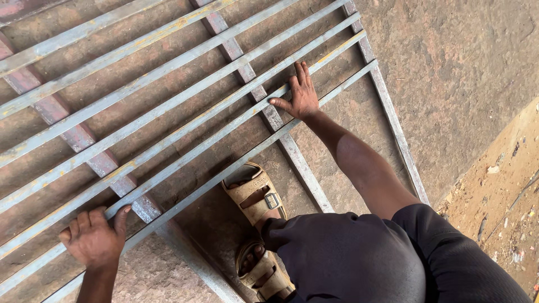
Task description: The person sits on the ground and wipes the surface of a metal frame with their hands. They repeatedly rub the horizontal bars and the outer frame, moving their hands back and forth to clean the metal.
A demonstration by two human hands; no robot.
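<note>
Down on the concrete floor (460,62) lies the grille (168,118), a flat steel frame whose long bars run from lower left up to upper right, crossed by shorter flat bars slanting from upper left to lower right. At the near edge the left hand (94,238) curls shut around one of the long bars, thumb hooked over it, while the right hand (302,92) lies open and flat, fingers spread, pressing on a bar near the frame's far right end. Between the arms, two tan sandals (255,196) stand within the frame's near bars.
</note>
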